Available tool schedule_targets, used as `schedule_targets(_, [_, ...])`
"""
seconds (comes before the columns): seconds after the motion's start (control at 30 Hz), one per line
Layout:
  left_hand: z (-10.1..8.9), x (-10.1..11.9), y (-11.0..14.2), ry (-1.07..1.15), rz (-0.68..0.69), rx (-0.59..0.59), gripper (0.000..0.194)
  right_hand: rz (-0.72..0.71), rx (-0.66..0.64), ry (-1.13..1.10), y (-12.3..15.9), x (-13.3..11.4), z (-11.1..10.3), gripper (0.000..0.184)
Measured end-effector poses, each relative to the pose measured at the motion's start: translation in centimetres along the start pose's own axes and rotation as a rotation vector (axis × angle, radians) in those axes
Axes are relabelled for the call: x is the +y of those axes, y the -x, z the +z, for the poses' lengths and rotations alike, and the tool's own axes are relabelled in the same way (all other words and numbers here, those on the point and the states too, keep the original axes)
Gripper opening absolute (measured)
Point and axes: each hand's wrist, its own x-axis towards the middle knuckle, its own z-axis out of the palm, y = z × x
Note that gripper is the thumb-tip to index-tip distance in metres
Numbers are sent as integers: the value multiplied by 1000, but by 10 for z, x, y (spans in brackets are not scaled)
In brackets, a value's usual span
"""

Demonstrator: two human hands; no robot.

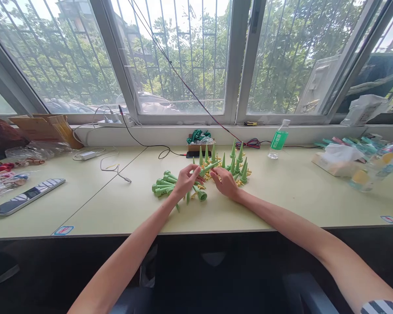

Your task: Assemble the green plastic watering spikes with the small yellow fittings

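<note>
The left hand (pixel 187 179) pinches a green cone (pixel 210 167) above the counter (pixel 118 205); the right hand (pixel 225 183) has its fingers curled at the cone's tip, their grip unclear. Green tubes (pixel 163 185) lie beside the left hand; upright green spikes (pixel 240 157) stand beyond both hands, near a bottle (pixel 278 140).

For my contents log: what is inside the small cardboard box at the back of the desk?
The small cardboard box holds a tangle of dark green material and crumpled clear plastic. Anything beneath them is covered.
</note>
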Motion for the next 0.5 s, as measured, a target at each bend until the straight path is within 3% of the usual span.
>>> schedule_targets(0.3, [4, -15, 3, -72, 62, -117, 36, 91, -18, -172, 2, 3, 3, 47])
schedule_targets(0.5, [6, -11, 6, -297, 167, -127, 35, 80, -32, -188, 3, 6, 5, 48])
